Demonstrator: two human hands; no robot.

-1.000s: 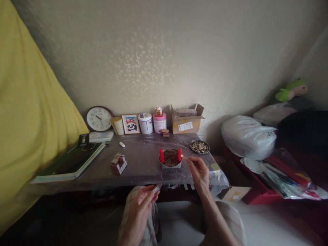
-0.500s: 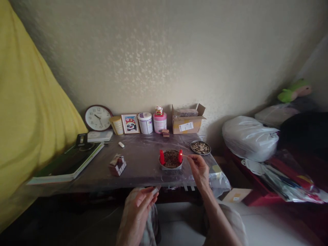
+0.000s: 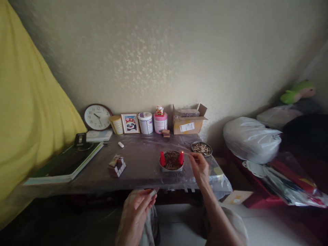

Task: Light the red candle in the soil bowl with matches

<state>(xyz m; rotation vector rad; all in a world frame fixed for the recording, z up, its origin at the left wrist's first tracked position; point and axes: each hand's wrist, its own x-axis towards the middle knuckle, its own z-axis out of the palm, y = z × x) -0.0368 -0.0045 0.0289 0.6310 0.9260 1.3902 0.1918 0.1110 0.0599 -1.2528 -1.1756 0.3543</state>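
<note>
Plastic-covered table against patterned wall, yellow cloth at far left. We've got left hand gripping a small box near the front edge, two red candles upright in a round tin, then right hand pinching a lit match, flame at the right candle's top.

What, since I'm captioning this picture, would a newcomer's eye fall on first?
Probably the bright little flame by the top of the right-hand red candle, towards which the right hand holds a match. That candle and its twin stand at opposite sides of a round tin on the table. After that, perhaps the big yellow cloth hanging at the picture's left.
</note>
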